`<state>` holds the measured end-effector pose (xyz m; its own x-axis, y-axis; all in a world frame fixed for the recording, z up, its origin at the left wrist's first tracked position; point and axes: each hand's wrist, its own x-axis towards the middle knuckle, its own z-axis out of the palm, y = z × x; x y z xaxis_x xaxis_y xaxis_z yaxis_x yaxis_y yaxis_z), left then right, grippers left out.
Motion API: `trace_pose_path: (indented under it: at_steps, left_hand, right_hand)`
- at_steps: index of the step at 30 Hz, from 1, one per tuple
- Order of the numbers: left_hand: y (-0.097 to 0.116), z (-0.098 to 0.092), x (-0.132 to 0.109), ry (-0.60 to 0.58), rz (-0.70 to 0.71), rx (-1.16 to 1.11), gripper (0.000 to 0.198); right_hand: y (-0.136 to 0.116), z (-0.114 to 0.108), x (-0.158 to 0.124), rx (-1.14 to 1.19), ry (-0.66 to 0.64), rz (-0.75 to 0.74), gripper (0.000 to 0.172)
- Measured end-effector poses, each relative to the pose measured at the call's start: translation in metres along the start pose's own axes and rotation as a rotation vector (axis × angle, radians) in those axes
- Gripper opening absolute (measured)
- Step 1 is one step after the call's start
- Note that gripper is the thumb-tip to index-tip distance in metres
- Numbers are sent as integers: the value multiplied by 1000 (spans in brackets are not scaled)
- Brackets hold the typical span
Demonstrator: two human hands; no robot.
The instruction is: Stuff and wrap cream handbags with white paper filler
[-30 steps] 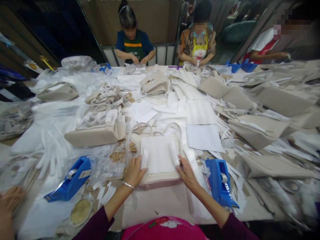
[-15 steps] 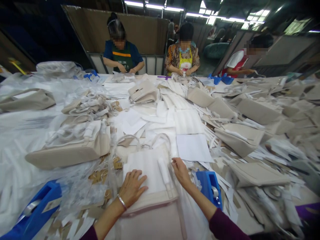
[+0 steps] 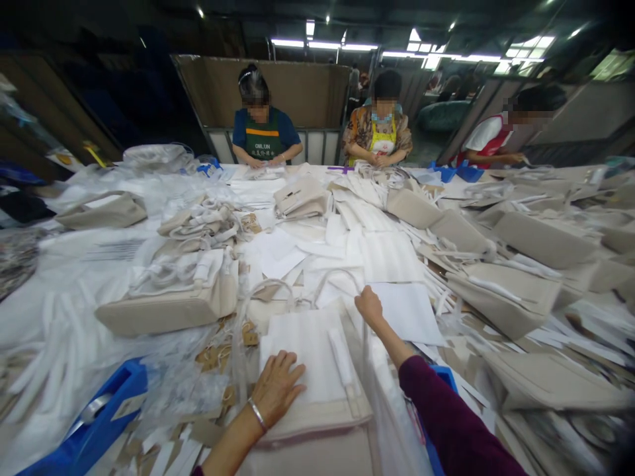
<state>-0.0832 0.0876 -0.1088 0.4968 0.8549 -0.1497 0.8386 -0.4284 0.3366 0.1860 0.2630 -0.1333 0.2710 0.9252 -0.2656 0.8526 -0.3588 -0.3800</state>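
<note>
A pale beige handbag [image 3: 317, 456] lies in front of me, its looped handle [image 3: 340, 272] pointing away. On it rests a white padding sheet [image 3: 297, 327], with a narrow white-wrapped piece [image 3: 340, 357] along its right side. My left hand [image 3: 280, 387] is spread flat on the sheet, fingers apart, with a bracelet at the wrist. Closed at the bag's upper right, my right hand [image 3: 370, 305] is beside the handle's right end. Its curled fingers hide what they hold; a translucent strip runs down below it.
Blue tape dispensers [image 3: 106, 410] stand at left and, partly behind my right sleeve, at right [image 3: 444, 377]. Beige bags [image 3: 171, 304] and paper sheets [image 3: 404, 307] crowd the table. Across it, three co-workers sit, one in a green apron [image 3: 262, 142].
My right hand has moved farther forward along the bag's right side, and its fingers have curled closed. My left hand remains flat on the sheet. The whole view has shifted somewhat.
</note>
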Motion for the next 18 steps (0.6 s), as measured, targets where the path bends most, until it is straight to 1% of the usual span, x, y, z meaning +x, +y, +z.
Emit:
trace_pose_path:
  at_steps: [3,5,6,9,11,13,15,17,18]
  left_hand:
    - [0,-11,7,-58,12,1,22]
    - [-1,-19,17,-72,2,-11,21]
    - [-2,-23,23,-63,-10,-33,21]
    - [-8,-31,49,34,-42,-220,27]
    - [-14,-33,71,144,-77,-433,32]
    - [-20,-34,94,260,-166,-650,40]
    - [-24,-35,116,326,-254,-798,49]
    - [-24,-37,135,321,-279,-884,59]
    - [-23,-39,144,302,-269,-916,63]
  right_hand:
    - [-5,-38,3,159,73,-37,24]
    - [-13,-63,0,251,90,-114,23]
    - [-17,-74,-3,309,82,-157,25]
    - [-32,-107,-20,517,-25,-270,34]
    - [-40,-125,-33,586,-103,-330,31]
    - [-48,-141,-43,542,-160,-390,31]
    - [-56,-154,-52,394,-204,-452,35]
    - [-66,-165,-60,155,-217,-509,35]
    - [-71,-170,-64,15,-195,-536,34]
